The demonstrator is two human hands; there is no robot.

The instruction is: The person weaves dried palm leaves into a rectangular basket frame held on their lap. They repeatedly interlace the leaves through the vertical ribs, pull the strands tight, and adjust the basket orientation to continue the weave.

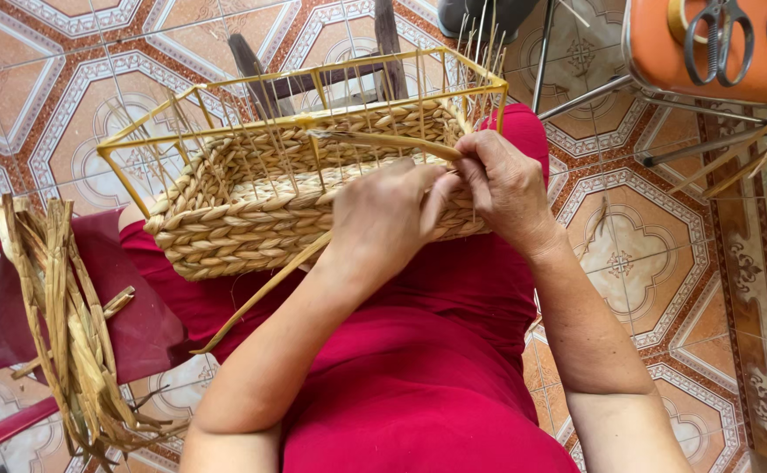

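A half-woven straw basket (pixel 252 201) on a yellow wire frame (pixel 313 83) rests on my lap, over red clothing. My right hand (pixel 510 188) pinches a flat dried straw strand (pixel 383 140) at the basket's near right wall, close to the corner. My left hand (pixel 383 219) presses against the same wall just left of it, fingers curled on the weave. A loose strand end (pixel 261 293) trails down from under my left hand across my lap. Thin upright wires stand above the woven rows.
A bundle of dried straw strips (pixel 59 324) lies on a dark red plastic chair (pixel 130 324) at the left. An orange stool (pixel 707 44) with scissors (pixel 718 39) on it stands at the upper right. Patterned tile floor (pixel 637 254) surrounds me.
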